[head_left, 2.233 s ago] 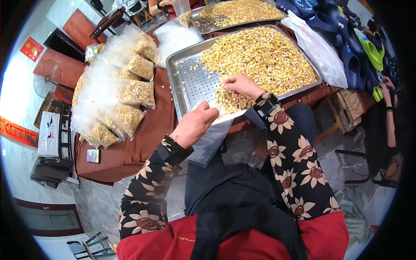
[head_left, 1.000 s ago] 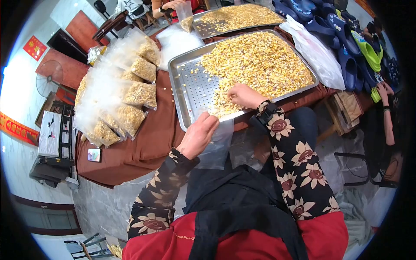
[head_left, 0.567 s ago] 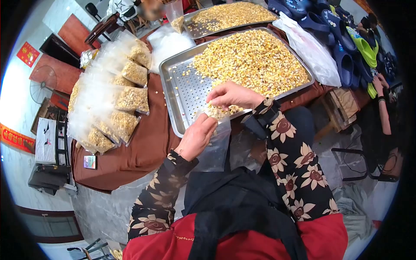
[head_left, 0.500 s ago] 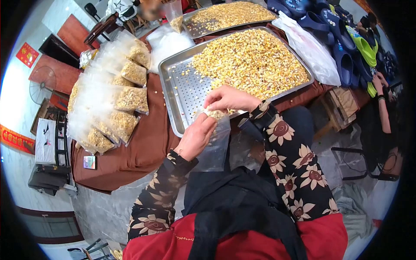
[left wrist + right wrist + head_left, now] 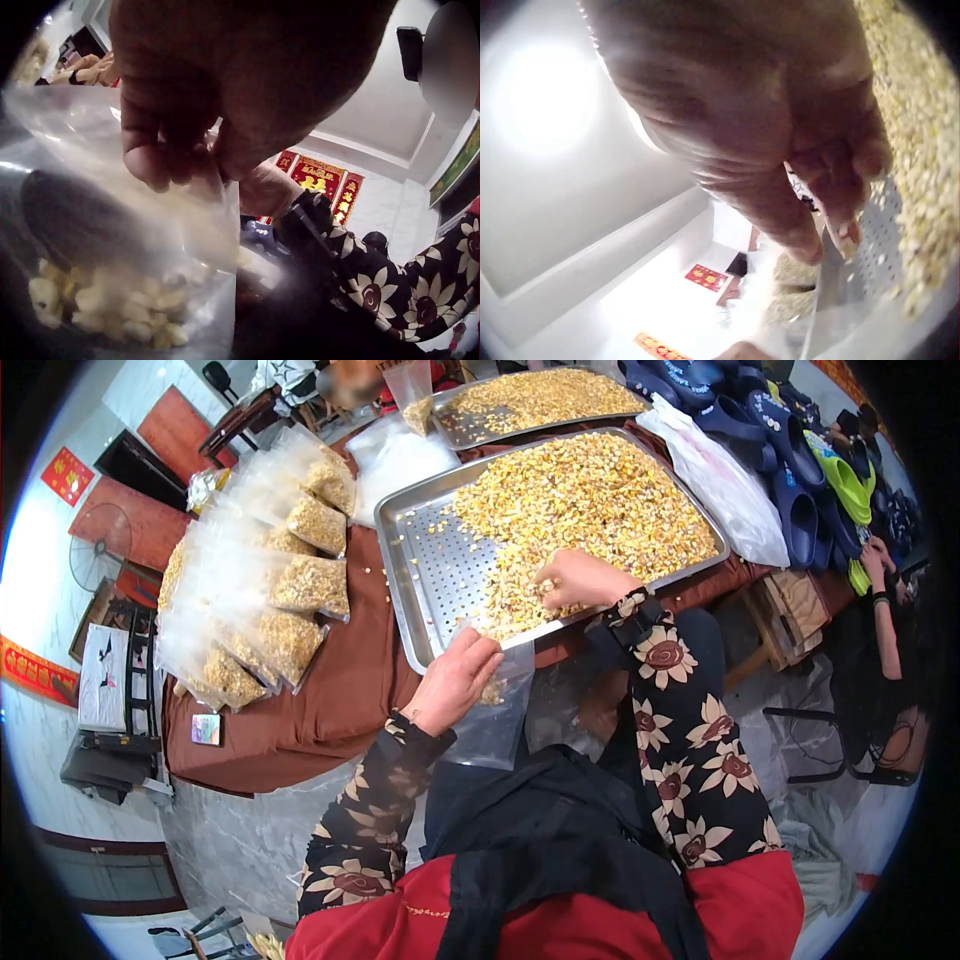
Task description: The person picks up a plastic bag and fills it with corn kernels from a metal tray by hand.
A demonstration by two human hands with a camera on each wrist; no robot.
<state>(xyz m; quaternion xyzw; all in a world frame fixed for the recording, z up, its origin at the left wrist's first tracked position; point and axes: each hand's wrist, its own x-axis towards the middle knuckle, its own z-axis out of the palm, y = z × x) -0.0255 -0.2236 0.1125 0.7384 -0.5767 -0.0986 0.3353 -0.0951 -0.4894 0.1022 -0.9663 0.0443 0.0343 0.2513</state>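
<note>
In the head view my left hand [image 5: 455, 678] pinches the top of a clear plastic bag [image 5: 490, 725] at the near rim of a perforated metal tray [image 5: 425, 575]. The left wrist view shows a small heap of pale yellow corn kernels [image 5: 112, 304] at the bottom of the bag, with the fingertips [image 5: 150, 165] gripping its upper edge. My right hand [image 5: 590, 578] is low over the near side of the corn pile [image 5: 600, 500] in the tray, fingers curled round a few kernels. The palm hides part of that grasp in the right wrist view.
Filled corn bags [image 5: 310, 580] stand on the brown cloth [image 5: 330, 710] at left. Behind are empty bags [image 5: 400, 460] and a second tray [image 5: 465, 430] of corn. A white plastic bag [image 5: 715, 485] and dark clogs [image 5: 795, 520] lie at right, near another person's hand [image 5: 877, 560].
The right hand brought kernels to the bag's mouth about half a second ago, then moved right, back to the corn pile. The left hand keeps its grip on the bag, which now holds kernels.
</note>
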